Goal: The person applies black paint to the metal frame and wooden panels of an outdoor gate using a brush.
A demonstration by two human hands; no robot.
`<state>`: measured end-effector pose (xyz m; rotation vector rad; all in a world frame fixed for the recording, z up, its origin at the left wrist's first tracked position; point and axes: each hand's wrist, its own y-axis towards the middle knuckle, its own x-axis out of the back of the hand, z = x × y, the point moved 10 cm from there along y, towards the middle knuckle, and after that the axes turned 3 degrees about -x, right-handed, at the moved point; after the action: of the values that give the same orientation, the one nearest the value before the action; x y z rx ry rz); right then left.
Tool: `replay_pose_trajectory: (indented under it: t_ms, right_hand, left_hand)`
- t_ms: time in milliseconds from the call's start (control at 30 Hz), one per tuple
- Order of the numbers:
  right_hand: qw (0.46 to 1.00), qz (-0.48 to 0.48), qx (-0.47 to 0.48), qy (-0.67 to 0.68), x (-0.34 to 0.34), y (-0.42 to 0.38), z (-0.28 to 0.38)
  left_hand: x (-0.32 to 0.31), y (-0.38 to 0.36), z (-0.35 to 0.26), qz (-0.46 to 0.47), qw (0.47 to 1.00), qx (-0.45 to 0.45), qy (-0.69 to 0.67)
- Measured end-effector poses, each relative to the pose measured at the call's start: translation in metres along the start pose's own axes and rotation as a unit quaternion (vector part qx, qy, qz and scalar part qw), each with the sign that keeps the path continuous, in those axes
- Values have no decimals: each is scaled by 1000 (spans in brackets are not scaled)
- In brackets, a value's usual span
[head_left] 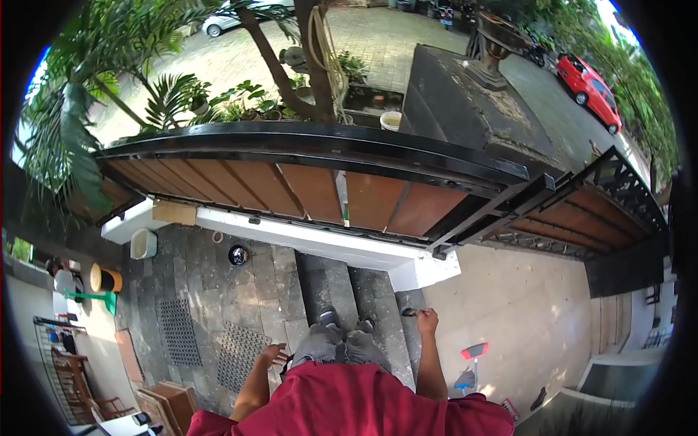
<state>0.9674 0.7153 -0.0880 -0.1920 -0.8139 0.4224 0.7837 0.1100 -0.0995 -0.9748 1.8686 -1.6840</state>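
My right hand [427, 320] is closed around a small dark object with a yellowish part [409, 312], possibly a brush; it is too small to name surely. That hand is held out to the right, over the edge of the dark stone steps [379, 312]. On the other side, my left hand [275, 354] hangs low with its fingers apart and nothing visible in it. Below it lies a grey perforated mat [243, 352]. Ahead of me stands a gate with brown panels and a black metal frame [291, 190], beyond reach of both hands.
A low white wall [320, 238] runs under the gate. On the left are a dark bowl [238, 254], a pale bin [143, 244], a second mat [178, 332] and a wooden cabinet [171, 407]. A red broom [475, 352] is on the paved driveway [516, 298] at right.
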Motion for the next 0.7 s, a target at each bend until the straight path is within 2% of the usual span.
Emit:
replay_pose_trajectory:
  t_ms: [67, 133, 200, 233, 300, 400, 433, 500, 567, 600, 700]
  right_hand:
    - [999, 44, -4, 22, -29, 14, -2]
    - [996, 86, 13, 11, -55, 14, 18]
    - [992, 124, 28, -2, -77, 6, 53]
    - [987, 155, 33, -8, -90, 0, 71]
    - [981, 172, 85, -9, -114, -14, 106]
    - [974, 216, 67, 12, -117, -70, 189]
    - [969, 238, 61, 35, -126, -83, 201]
    - [960, 242, 130, 53, -148, -103, 226]
    - [954, 237, 168, 76, -149, -133, 259]
    - [957, 224, 163, 79, -144, -145, 271]
    - [941, 227, 225, 109, -124, -182, 314]
  left_hand:
    - [-9, 0, 66, -28, 993, 33, -109]
    - [-19, 22, 131, -41, 989, 54, -135]
    - [-34, 16, 152, -47, 990, 39, -129]
    - [-38, 6, 157, -36, 988, -56, -140]
    - [-35, 6, 192, -31, 987, -54, -150]
    - [-17, 6, 271, -29, 986, -65, -152]
    - [-11, 16, 241, -23, 986, -70, -150]
    - [-7, 48, 151, -12, 986, -81, -144]
    - [6, 58, 118, -5, 986, -91, -142]
    - [7, 66, 73, -2, 985, -96, -143]
    - [50, 80, 13, 1, 982, -111, -152]
